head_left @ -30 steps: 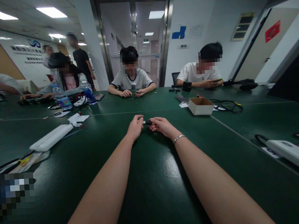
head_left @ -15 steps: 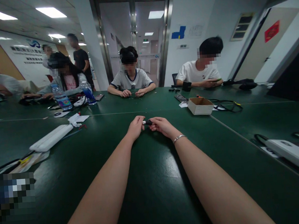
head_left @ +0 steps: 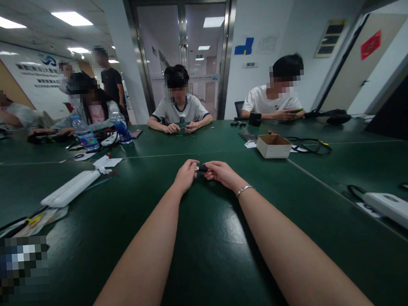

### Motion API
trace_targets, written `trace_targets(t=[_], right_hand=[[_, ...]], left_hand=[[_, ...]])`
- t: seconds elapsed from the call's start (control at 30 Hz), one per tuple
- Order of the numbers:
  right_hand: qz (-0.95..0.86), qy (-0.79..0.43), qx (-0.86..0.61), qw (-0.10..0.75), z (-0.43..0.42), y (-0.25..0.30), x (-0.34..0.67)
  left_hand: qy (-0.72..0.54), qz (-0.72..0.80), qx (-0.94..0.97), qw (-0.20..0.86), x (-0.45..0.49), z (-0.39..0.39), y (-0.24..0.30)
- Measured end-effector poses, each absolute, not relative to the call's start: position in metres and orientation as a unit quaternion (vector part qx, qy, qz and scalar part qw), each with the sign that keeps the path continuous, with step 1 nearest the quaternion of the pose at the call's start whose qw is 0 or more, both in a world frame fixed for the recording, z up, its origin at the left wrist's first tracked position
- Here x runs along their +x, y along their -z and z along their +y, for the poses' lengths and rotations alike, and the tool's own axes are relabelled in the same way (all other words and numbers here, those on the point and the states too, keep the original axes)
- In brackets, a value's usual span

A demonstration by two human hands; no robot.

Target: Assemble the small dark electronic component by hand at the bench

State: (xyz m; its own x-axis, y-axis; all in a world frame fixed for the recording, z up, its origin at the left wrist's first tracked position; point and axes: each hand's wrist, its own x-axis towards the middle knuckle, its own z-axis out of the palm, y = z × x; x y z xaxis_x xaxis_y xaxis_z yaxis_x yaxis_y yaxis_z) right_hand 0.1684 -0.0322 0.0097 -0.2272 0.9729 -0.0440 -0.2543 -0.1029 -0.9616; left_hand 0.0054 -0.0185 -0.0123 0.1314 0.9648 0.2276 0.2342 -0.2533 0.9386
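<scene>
Over the green table (head_left: 210, 245), my left hand (head_left: 186, 176) and my right hand (head_left: 221, 174) meet around a small black piece with a silver end (head_left: 202, 169). The silver end is pinched by my left fingers and partly hidden behind them. My right thumb and fingers close on the black end. The piece lies roughly level between both hands, too small for me to tell its exact kind. A silver bracelet (head_left: 245, 190) circles my right wrist.
An open cardboard box (head_left: 274, 147) stands right of my hands, with a black cable (head_left: 312, 149) behind it. White power strips (head_left: 70, 189) lie at both sides. Two bottles (head_left: 121, 130) stand at the far left. Several people sit across the table, one person's hands (head_left: 183, 128) directly opposite.
Both hands keep their grip on the small black piece in nearly the same place. My left fingertips sit slightly further right over its silver end.
</scene>
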Motion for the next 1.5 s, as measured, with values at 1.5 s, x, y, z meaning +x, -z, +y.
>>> trace_targets(t=[1.5], right_hand=[[-0.527,-0.626,-0.362,0.446,-0.0347,-0.0140,0.1702]], left_hand=[[-0.499,0.465,0.645,0.344,0.0054,-0.0193,0.0127]])
